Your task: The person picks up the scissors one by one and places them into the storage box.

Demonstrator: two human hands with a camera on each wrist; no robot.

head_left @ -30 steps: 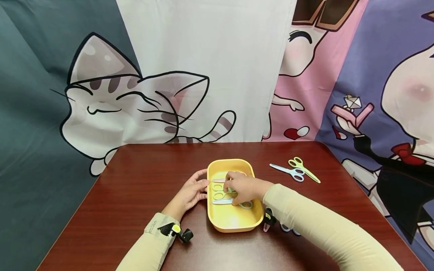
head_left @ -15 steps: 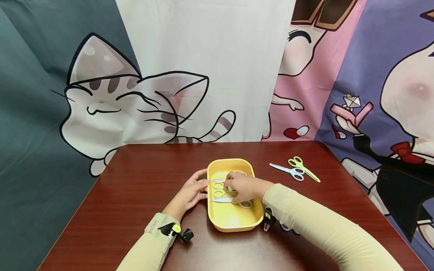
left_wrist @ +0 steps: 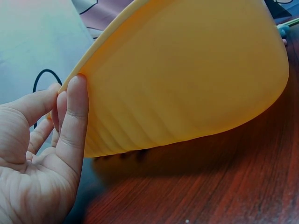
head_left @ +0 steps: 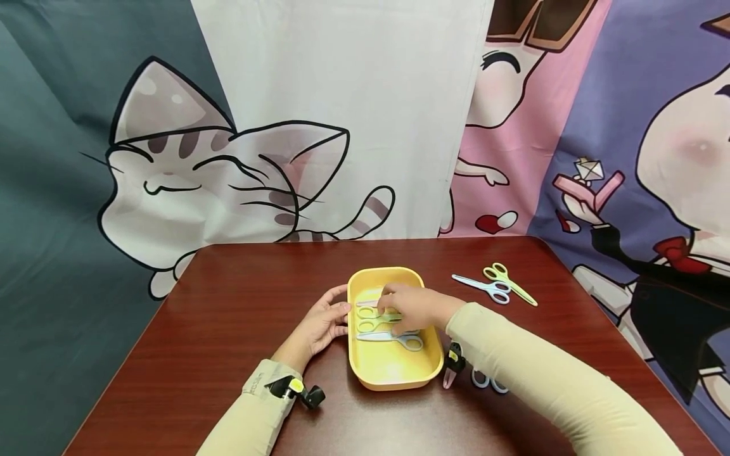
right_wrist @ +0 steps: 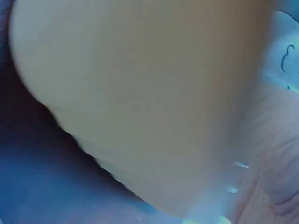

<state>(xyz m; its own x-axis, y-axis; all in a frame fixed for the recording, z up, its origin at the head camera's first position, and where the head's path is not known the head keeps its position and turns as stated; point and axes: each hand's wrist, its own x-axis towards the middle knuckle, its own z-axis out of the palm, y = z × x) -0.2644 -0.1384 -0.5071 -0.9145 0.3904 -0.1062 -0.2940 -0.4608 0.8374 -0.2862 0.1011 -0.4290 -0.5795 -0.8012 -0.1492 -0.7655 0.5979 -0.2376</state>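
A yellow plastic box (head_left: 393, 380) stands on the table. In it lie pink scissors (head_left: 366, 303), two pairs of yellow-green scissors (head_left: 367, 325) and light-blue scissors (head_left: 409, 342), side by side. My left hand (head_left: 320, 323) rests at the box's left side, its fairly straight fingers and thumb touching the rim and outer wall, as the left wrist view confirms. Over the box, my right hand (head_left: 419, 307) hangs with bent, spread fingers close to the scissors; it covers their right parts, except the light-blue handles. In the right wrist view the box wall hides its fingers.
Light-blue scissors (head_left: 485, 287) and yellow-green scissors (head_left: 513, 286) lie crossed at the table's back right. Beside the box, partly under my right forearm, are a pink scissors tip (head_left: 449, 378) and blue scissors handles (head_left: 489, 381). A cartoon-printed cloth (head_left: 342, 76) hangs behind the table (head_left: 256, 272).
My right hand has lifted slightly up and right, off the light-blue scissors, whose handles now show more fully. My left hand stays at the box's side.
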